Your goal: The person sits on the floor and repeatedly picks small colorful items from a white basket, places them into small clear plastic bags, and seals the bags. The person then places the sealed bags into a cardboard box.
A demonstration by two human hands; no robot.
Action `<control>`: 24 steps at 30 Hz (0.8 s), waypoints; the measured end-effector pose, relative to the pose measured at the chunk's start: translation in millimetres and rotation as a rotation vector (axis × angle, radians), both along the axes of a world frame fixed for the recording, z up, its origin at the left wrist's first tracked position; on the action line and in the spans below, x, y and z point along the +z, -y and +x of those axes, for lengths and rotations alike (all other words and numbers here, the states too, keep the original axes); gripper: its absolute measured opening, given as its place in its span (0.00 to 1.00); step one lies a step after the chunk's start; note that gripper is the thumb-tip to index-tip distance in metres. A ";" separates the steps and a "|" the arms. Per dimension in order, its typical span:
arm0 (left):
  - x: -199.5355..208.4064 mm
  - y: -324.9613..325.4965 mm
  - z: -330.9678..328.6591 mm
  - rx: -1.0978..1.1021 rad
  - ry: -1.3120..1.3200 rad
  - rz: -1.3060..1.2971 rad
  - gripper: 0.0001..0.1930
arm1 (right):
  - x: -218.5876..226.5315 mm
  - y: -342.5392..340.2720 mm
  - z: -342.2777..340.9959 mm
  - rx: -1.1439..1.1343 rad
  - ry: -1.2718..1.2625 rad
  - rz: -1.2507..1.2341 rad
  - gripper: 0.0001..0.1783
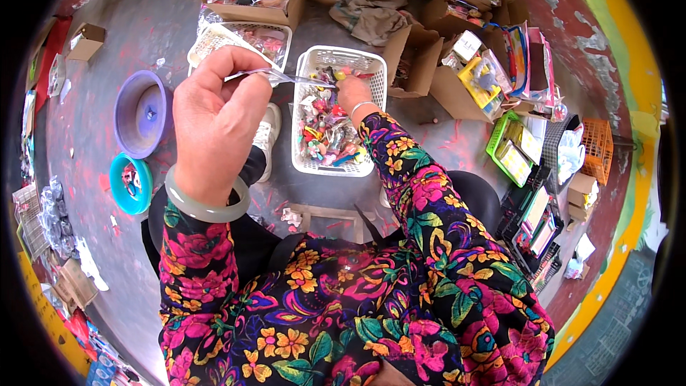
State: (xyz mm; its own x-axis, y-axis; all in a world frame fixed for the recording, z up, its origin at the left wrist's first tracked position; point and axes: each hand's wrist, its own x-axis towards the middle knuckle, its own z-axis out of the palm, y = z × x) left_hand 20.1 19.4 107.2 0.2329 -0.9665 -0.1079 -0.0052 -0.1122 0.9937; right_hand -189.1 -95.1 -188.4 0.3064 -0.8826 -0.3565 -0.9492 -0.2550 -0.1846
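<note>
My left hand (pixel 221 118), with a pale bangle at its wrist, is raised in front of me. Its thumb and fingers pinch a clear plastic bag (pixel 289 78) that stretches toward the right. At the far end of the bag is my right hand (pixel 354 93), over the upper right part of a white basket (pixel 299 118). Its fingers look curled together, and what they grip is hidden. Small colourful wrapped trinkets (pixel 330 132) fill the basket, which stands on the floor before me.
Another white basket (pixel 194 46) and a cardboard box (pixel 296 11) of packets stand beyond. To the left are a purple basin (pixel 120 111) and a teal bowl (pixel 116 184). Boxes, a green basket (pixel 498 129) and an orange crate (pixel 597 150) line the right. A low wooden stool (pixel 325 211) is near.
</note>
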 end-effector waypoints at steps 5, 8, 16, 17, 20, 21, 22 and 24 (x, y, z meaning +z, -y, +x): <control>-1.0 1.5 -6.0 0.043 -0.016 -0.052 0.05 | -5.3 7.5 0.1 0.062 -0.099 -0.042 0.10; -0.8 -0.2 -5.3 0.022 0.015 -0.050 0.05 | -8.7 6.8 -4.3 0.006 -0.087 -0.068 0.10; -1.3 -0.5 -7.1 -0.043 0.106 -0.042 0.06 | -26.8 8.0 -19.2 0.129 -0.099 -0.151 0.11; -1.3 -0.5 -7.5 -0.018 0.078 -0.044 0.05 | -22.0 7.2 -18.3 0.125 -0.082 -0.116 0.11; -1.6 1.2 -13.1 0.024 0.011 -0.058 0.04 | -13.6 6.6 -18.6 0.136 -0.082 -0.091 0.11; -2.9 1.3 -14.2 0.022 0.001 -0.063 0.04 | -11.8 7.6 -18.8 0.144 -0.090 -0.097 0.11; -4.2 1.8 -15.7 0.015 -0.009 -0.068 0.04 | -12.5 9.0 -20.3 0.152 -0.083 -0.111 0.10; -5.0 1.7 -17.7 -0.020 0.045 -0.086 0.05 | -13.8 11.4 -22.9 0.170 -0.069 -0.139 0.10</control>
